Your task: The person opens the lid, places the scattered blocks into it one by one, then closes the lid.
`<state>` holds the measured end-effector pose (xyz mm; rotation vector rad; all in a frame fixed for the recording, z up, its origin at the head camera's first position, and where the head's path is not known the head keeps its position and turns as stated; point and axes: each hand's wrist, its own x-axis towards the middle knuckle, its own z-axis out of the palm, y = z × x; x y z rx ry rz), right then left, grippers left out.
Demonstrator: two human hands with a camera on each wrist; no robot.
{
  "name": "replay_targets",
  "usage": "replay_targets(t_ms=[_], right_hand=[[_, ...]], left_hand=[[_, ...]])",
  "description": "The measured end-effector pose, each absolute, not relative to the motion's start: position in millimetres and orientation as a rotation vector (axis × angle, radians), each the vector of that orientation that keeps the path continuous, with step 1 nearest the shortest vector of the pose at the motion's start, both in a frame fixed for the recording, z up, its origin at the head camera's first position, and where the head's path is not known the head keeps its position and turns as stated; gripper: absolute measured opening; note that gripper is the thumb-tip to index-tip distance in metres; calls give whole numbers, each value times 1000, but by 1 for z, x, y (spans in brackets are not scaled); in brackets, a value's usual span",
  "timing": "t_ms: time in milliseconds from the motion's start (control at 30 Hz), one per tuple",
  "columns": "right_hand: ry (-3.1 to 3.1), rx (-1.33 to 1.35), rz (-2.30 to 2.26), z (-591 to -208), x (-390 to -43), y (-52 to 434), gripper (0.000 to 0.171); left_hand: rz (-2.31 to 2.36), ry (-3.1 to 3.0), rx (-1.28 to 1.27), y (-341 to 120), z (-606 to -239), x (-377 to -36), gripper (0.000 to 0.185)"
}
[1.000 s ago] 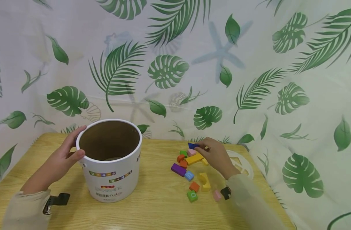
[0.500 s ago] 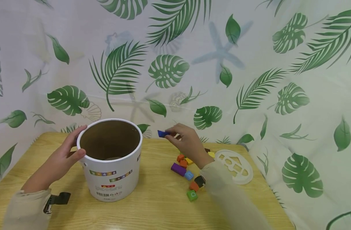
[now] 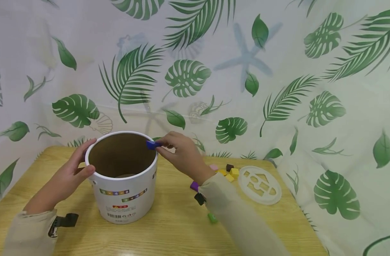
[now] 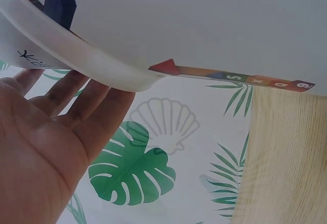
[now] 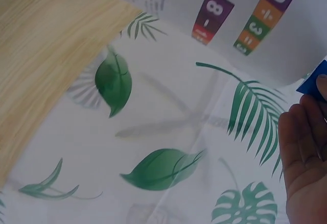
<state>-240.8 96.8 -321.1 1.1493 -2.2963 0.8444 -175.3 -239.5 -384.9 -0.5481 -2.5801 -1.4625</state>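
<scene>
From my head, I see one white bucket (image 3: pixel 140 204) standing up on the worktop (image 3: pixel 182 236). My left grip (image 3: pixel 65 176) holds it, thumb and fingers bent round the rim. My right grip (image 3: pixel 183 153) is pinched tight on one blue block (image 3: pixel 152 144), right by the far right part of the rim. The block's long side runs left to right, and its free end points left, toward the open top. The bucket says 2×4=8 and 2+4=6; the smaller words are too tiny. Round my right sleeve (image 3: pixel 239 209) I count three yellow blocks (image 3: pixel 234 173), one pink block (image 3: pixel 214 167), one dark block (image 3: pixel 229 167), one purple block (image 3: pixel 194 185), one green block (image 3: pixel 212 218) and one white board (image 3: pixel 266 202) with holes. From my left wrist, my fingers touch the rim, and one coloured strip (image 4: pixel 245 78) has signs I can't read well. From my right wrist, the blue block pokes in beside the bucket, and two number strips (image 5: pixel 265 17) show: one looks like 9÷3=3, the other has an 8.
</scene>
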Motion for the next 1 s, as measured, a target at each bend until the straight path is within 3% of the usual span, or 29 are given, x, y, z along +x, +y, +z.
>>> replay_targets(t_ms=[1000], right_hand=[[-2586, 1313, 692, -303, -238, 18, 17]], left_hand=[[-1468, -2580, -528, -241, -383, -177, 77]])
